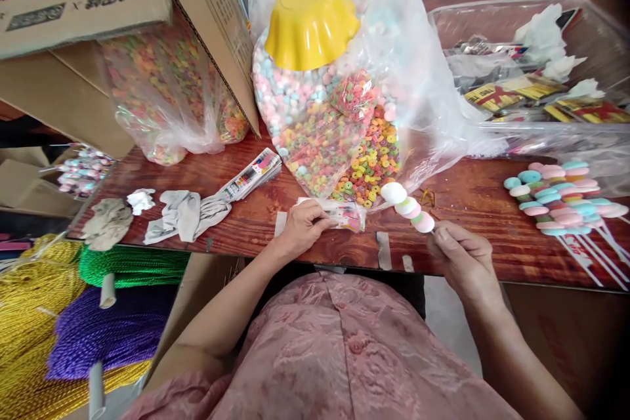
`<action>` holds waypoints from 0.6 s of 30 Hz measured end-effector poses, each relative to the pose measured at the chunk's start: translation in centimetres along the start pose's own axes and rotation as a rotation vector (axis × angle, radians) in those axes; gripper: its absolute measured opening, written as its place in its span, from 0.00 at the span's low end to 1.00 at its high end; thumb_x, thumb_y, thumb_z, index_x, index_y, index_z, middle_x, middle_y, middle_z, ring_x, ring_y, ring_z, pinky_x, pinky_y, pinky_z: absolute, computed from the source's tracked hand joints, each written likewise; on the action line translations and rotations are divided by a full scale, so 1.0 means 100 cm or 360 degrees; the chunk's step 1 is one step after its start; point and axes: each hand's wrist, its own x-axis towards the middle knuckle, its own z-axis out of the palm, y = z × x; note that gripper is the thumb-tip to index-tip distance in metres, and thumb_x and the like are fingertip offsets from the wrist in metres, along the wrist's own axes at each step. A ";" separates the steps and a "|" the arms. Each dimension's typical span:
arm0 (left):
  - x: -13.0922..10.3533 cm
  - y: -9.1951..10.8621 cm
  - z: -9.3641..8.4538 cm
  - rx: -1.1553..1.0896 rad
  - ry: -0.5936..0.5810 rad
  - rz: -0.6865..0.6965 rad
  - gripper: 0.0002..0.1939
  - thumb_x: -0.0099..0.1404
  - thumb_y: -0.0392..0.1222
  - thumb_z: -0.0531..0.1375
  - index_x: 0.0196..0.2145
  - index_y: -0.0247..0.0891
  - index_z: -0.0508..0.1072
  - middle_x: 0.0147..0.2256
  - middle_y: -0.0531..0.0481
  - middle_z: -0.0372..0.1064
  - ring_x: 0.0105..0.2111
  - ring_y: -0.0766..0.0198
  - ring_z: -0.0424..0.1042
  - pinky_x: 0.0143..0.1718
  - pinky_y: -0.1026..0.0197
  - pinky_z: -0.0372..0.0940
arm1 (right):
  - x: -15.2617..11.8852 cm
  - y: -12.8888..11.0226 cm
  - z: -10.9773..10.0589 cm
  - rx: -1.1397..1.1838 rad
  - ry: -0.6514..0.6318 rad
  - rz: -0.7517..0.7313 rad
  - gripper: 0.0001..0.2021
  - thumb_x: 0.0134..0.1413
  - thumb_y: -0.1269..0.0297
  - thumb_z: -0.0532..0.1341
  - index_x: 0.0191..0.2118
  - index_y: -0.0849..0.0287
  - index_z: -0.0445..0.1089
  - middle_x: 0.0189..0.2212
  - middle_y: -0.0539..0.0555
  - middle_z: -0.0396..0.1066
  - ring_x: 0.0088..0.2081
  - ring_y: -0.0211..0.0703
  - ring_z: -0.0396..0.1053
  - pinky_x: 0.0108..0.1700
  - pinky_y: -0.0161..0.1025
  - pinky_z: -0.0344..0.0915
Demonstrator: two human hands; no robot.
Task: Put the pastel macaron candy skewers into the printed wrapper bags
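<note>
In my right hand [465,256] is the stick of a marshmallow skewer [407,208], gripped between thumb and fingers. White, pink and green pieces are threaded on it, and it tilts up to the left. My left hand [306,228] lies at the table's front edge, thumb and fingers pinched on a printed plastic wrapper [350,216]. Just behind the wrapper lies an open clear bag of colourful ring candies [371,161]. A pile of finished marshmallow skewers [561,197] rests on the table to the right of my right hand.
A yellow scalloped bowl [312,20] sits upside down on a bag of marshmallows [275,95]. At left stand a cardboard box [216,20], a stack of wrappers [253,174] and grey cloth gloves [184,216]. A clear plastic bin [531,125] holds packets. Rope bundles [115,335] lie below left.
</note>
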 end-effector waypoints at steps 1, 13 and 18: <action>-0.001 -0.004 0.003 -0.0020 -0.0026 -0.0062 0.14 0.62 0.46 0.65 0.23 0.37 0.74 0.24 0.52 0.67 0.28 0.67 0.66 0.34 0.62 0.59 | -0.003 0.000 -0.005 -0.0020 0.0027 0.0029 0.14 0.58 0.54 0.63 0.27 0.59 0.72 0.18 0.46 0.56 0.21 0.32 0.53 0.22 0.32 0.52; 0.011 -0.008 0.000 -0.0213 -0.0261 -0.0343 0.13 0.58 0.47 0.67 0.22 0.36 0.75 0.26 0.52 0.69 0.29 0.66 0.66 0.34 0.62 0.59 | -0.029 0.021 -0.020 -0.0735 0.0008 -0.0271 0.05 0.57 0.62 0.65 0.36 0.52 0.79 0.33 0.51 0.80 0.31 0.43 0.77 0.34 0.39 0.73; 0.010 -0.008 0.003 -0.0211 -0.0243 -0.0325 0.14 0.59 0.47 0.66 0.22 0.36 0.74 0.26 0.52 0.68 0.29 0.67 0.66 0.34 0.63 0.58 | -0.022 0.014 -0.008 -0.0847 -0.0067 -0.0451 0.05 0.58 0.66 0.63 0.37 0.53 0.78 0.31 0.50 0.79 0.29 0.41 0.76 0.31 0.35 0.71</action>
